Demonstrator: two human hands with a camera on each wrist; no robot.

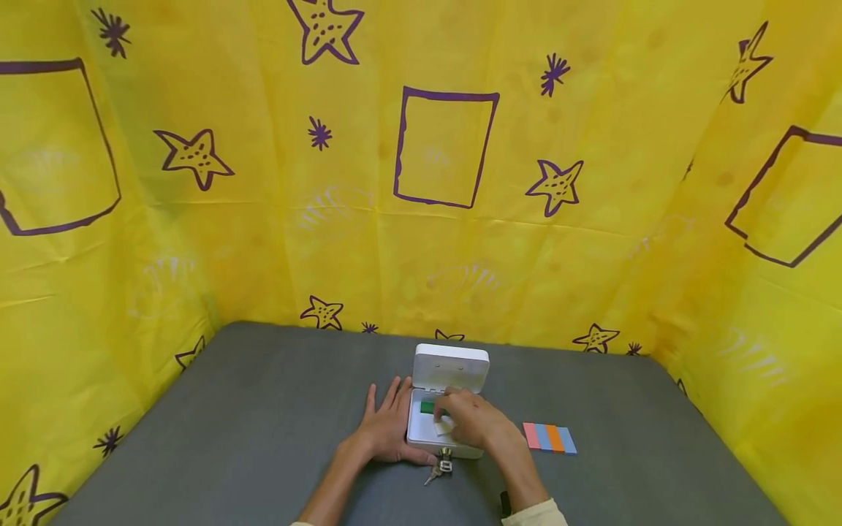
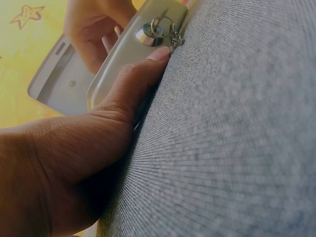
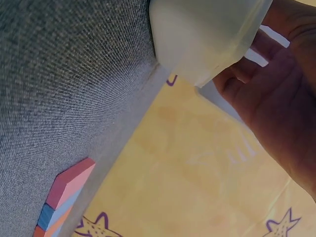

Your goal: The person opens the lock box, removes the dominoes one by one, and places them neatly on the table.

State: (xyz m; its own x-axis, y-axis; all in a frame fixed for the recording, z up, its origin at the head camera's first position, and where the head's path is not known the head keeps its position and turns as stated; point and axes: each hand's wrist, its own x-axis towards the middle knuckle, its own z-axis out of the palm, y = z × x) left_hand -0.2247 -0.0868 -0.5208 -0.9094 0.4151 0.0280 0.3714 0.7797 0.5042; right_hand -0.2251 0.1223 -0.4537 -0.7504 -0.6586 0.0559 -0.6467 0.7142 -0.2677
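Note:
A small white cash box (image 1: 426, 442) stands with its lid (image 1: 454, 365) raised at the back. My left hand (image 1: 388, 429) lies against its left side, fingers spread on the table and thumb along the front below the lock (image 2: 149, 34). Keys (image 1: 434, 473) on a ring hang from that lock. Over the box's inside, my right hand (image 1: 470, 418) reaches down with bent fingers and pinches a small pale flat piece (image 1: 444, 427). A green piece (image 1: 427, 407) lies in the box behind it, partly covered by the fingers. In the right wrist view, the box wall hides the fingertips.
Right of the box, a row of flat pink, blue and orange pieces (image 1: 550, 438) lies on the dark grey table (image 1: 263, 424). A yellow cloth (image 1: 355, 256) with purple stars and frames hangs behind the table and at both sides.

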